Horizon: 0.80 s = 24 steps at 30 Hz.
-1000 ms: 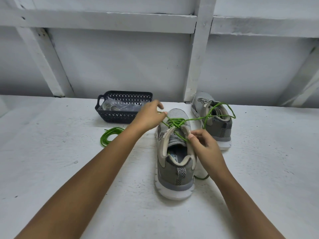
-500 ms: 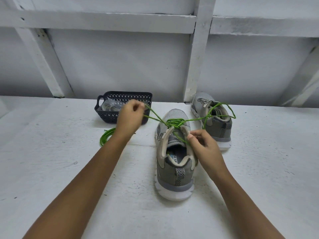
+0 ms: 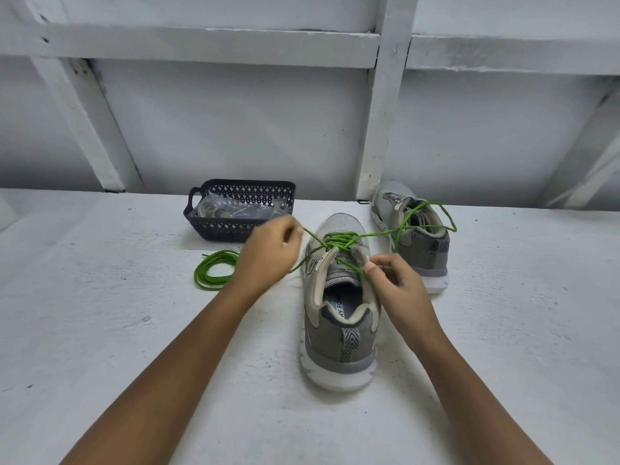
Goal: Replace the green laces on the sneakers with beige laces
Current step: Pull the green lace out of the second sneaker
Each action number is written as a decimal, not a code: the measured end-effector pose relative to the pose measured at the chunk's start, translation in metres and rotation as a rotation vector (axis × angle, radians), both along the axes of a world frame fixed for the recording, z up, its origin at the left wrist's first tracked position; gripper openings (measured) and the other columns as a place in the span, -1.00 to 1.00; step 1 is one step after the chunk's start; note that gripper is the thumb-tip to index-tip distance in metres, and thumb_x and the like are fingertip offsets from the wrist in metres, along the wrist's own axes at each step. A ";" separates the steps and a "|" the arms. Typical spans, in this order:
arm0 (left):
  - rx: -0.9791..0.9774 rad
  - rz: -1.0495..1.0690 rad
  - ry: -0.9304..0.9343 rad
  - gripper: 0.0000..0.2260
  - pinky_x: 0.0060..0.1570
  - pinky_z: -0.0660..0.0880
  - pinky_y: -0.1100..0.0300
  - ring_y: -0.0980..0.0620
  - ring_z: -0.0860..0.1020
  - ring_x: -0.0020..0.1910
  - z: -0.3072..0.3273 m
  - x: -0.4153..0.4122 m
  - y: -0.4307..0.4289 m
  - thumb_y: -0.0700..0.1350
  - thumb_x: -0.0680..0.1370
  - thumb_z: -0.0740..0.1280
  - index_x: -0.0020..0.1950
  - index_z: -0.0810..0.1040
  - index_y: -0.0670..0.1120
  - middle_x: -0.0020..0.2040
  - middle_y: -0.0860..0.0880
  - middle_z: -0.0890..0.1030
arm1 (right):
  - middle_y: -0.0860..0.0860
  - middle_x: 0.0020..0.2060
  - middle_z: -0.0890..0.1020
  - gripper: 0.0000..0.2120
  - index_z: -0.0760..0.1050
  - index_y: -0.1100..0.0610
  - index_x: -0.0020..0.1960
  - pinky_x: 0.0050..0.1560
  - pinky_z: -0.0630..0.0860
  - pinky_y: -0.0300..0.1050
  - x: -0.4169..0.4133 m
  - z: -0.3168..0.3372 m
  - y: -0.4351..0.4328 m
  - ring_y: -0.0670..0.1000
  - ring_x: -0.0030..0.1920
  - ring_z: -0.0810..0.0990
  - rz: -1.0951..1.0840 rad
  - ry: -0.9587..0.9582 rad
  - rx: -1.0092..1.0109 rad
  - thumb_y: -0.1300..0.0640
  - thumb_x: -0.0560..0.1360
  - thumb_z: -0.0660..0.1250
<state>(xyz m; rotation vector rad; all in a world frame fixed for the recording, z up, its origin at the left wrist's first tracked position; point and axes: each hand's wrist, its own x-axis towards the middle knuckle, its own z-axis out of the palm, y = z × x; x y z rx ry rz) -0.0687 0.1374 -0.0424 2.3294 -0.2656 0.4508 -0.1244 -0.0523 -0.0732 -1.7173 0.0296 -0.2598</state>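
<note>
**Two hands on one green lace**

The left hand (image 3: 271, 250) has its fingers (image 3: 291, 233) pinching a strand of the green lace (image 3: 339, 239). The right hand (image 3: 396, 283) pinches another strand at the eyelets. That lace is threaded in the near sneaker (image 3: 339, 333) at the middle of the table (image 3: 100, 330), and its long loop lies over the far sneaker (image 3: 427, 250) by the far edge. A second, coiled green lace (image 3: 214, 270) lies left of the near sneaker. One basket (image 3: 235, 227) at the far edge holds clear packets (image 3: 228, 209).
</note>
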 end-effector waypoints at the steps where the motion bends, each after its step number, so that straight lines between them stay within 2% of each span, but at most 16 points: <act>1: -0.100 0.114 0.051 -0.85 -0.29 0.39 0.16 0.06 0.46 -0.32 0.002 0.002 0.003 -0.12 0.60 0.20 -0.04 0.54 -0.11 -0.26 0.03 0.53 | -0.07 -0.19 0.60 -0.98 0.54 0.04 -0.08 -0.18 0.42 -0.44 0.000 0.000 0.000 -0.16 -0.13 0.55 -0.004 0.001 -0.002 0.11 0.51 0.33; 2: -0.147 0.226 0.100 -0.85 -0.36 0.35 0.19 0.08 0.43 -0.36 0.004 0.005 0.007 -0.12 0.60 0.19 -0.05 0.53 -0.11 -0.29 0.02 0.53 | -0.07 -0.18 0.61 -0.98 0.54 0.04 -0.08 -0.18 0.43 -0.44 0.000 0.000 0.000 -0.16 -0.12 0.55 -0.008 0.002 -0.003 0.10 0.51 0.33; 4: -0.076 0.362 0.145 -0.84 -0.36 0.36 0.20 0.05 0.47 -0.32 0.004 0.008 0.011 -0.12 0.58 0.18 -0.04 0.54 -0.11 -0.24 -0.03 0.57 | -0.07 -0.19 0.61 -0.98 0.54 0.05 -0.08 -0.19 0.43 -0.45 0.000 0.001 0.001 -0.16 -0.13 0.56 -0.017 0.001 0.004 0.11 0.51 0.33; 6: 0.048 0.345 0.103 -0.81 -0.09 0.47 0.08 -0.08 0.51 -0.04 0.000 0.007 0.011 -0.11 0.57 0.20 0.12 0.54 -0.08 0.03 -0.09 0.58 | -0.07 -0.20 0.60 -0.97 0.54 0.06 -0.07 -0.20 0.42 -0.46 -0.001 0.001 0.001 -0.18 -0.15 0.55 -0.023 0.000 0.006 0.12 0.51 0.33; 7: 0.125 0.291 0.060 -0.74 0.08 0.42 0.02 -0.13 0.45 0.13 -0.003 0.006 0.009 -0.09 0.56 0.23 0.23 0.51 -0.05 0.16 -0.09 0.51 | -0.07 -0.20 0.60 -0.97 0.54 0.06 -0.07 -0.20 0.42 -0.46 -0.001 0.001 0.001 -0.19 -0.16 0.55 -0.023 0.001 0.004 0.12 0.51 0.33; 9: 0.220 0.100 -0.071 -0.66 0.20 0.27 0.01 -0.10 0.31 0.28 -0.005 0.001 0.003 -0.05 0.54 0.26 0.32 0.47 0.02 0.25 -0.05 0.43 | -0.07 -0.20 0.61 -0.98 0.54 0.05 -0.08 -0.20 0.42 -0.46 -0.002 0.001 0.001 -0.19 -0.15 0.56 -0.018 0.002 0.002 0.12 0.51 0.33; 10: 0.250 -0.007 -0.105 -0.69 0.21 0.23 0.03 -0.06 0.30 0.29 -0.004 -0.002 0.000 -0.03 0.54 0.27 0.28 0.50 0.04 0.24 -0.02 0.44 | -0.07 -0.20 0.61 -0.98 0.54 0.05 -0.08 -0.20 0.43 -0.46 -0.002 0.001 0.001 -0.18 -0.14 0.56 -0.018 0.001 0.002 0.12 0.51 0.33; 12: 0.268 -0.146 -0.036 -0.79 0.24 0.23 0.04 0.02 0.33 0.27 -0.004 -0.004 -0.005 -0.02 0.55 0.29 0.16 0.58 0.08 0.16 0.06 0.49 | -0.07 -0.20 0.61 -0.97 0.54 0.05 -0.08 -0.20 0.42 -0.46 -0.001 0.000 0.001 -0.18 -0.14 0.56 -0.022 0.002 -0.002 0.12 0.51 0.33; 15: 0.126 -0.185 0.091 -0.93 0.19 0.37 -0.06 0.06 0.45 0.07 -0.003 -0.003 -0.006 -0.03 0.54 0.32 -0.06 0.59 0.10 -0.06 0.15 0.54 | -0.07 -0.20 0.61 -0.97 0.54 0.06 -0.08 -0.19 0.43 -0.45 -0.001 0.001 0.001 -0.18 -0.15 0.56 -0.019 0.005 0.001 0.12 0.51 0.33; 17: 0.102 -0.162 0.130 -0.93 0.13 0.41 -0.06 0.08 0.48 -0.02 -0.003 -0.002 -0.006 -0.04 0.55 0.31 -0.13 0.54 0.10 -0.16 0.17 0.53 | -0.07 -0.21 0.61 -0.98 0.54 0.05 -0.09 -0.19 0.43 -0.45 -0.001 0.001 0.000 -0.19 -0.15 0.56 -0.023 0.008 0.008 0.12 0.50 0.34; 19: 0.101 -0.074 0.130 -0.92 0.11 0.44 -0.07 0.04 0.51 -0.02 -0.006 0.000 -0.004 -0.05 0.57 0.28 -0.11 0.53 0.04 -0.11 0.11 0.55 | -0.07 -0.21 0.61 -0.98 0.55 0.03 -0.09 -0.19 0.42 -0.46 -0.001 0.001 0.000 -0.19 -0.15 0.56 -0.025 0.015 0.012 0.10 0.50 0.34; 21: 0.124 0.108 0.104 -0.87 0.12 0.44 -0.07 -0.02 0.51 0.01 -0.007 0.003 0.000 -0.05 0.59 0.23 -0.02 0.55 -0.05 -0.01 0.00 0.57 | -0.08 -0.20 0.61 -0.98 0.55 0.03 -0.09 -0.19 0.42 -0.47 -0.002 0.002 0.000 -0.21 -0.15 0.56 -0.023 0.018 0.014 0.10 0.50 0.34; 24: 0.251 0.399 0.077 -0.81 0.14 0.31 -0.03 -0.08 0.46 0.09 -0.006 0.005 0.006 -0.06 0.60 0.17 0.08 0.53 -0.10 0.05 -0.05 0.55 | -0.10 -0.21 0.60 -0.97 0.54 0.02 -0.11 -0.20 0.40 -0.49 -0.002 0.003 0.000 -0.28 -0.20 0.53 -0.020 0.013 0.013 0.12 0.50 0.34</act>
